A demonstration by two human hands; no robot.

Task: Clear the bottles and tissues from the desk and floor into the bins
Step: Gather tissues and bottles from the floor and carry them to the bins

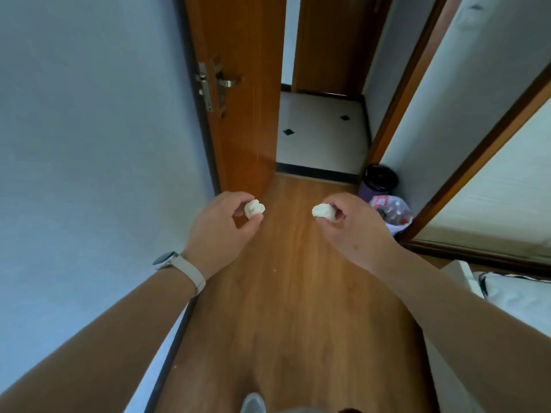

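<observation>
My left hand (222,231) pinches a crumpled white tissue (254,208) between thumb and fingers, held out over the wooden floor. My right hand (354,226) pinches a second crumpled white tissue (322,210) the same way. Ahead on the right, against the wall, stands a purple bin with a black liner (378,181). Just in front of it sits a bin lined with a clear bag (393,214) that holds several plastic bottles. Both bins lie beyond and to the right of my right hand.
A wooden door (238,90) stands open on the left, leading onto a white tiled floor (322,132). A pale wall runs along the left. A wood-framed panel (477,162) lines the right, and white furniture (512,293) sits at the lower right.
</observation>
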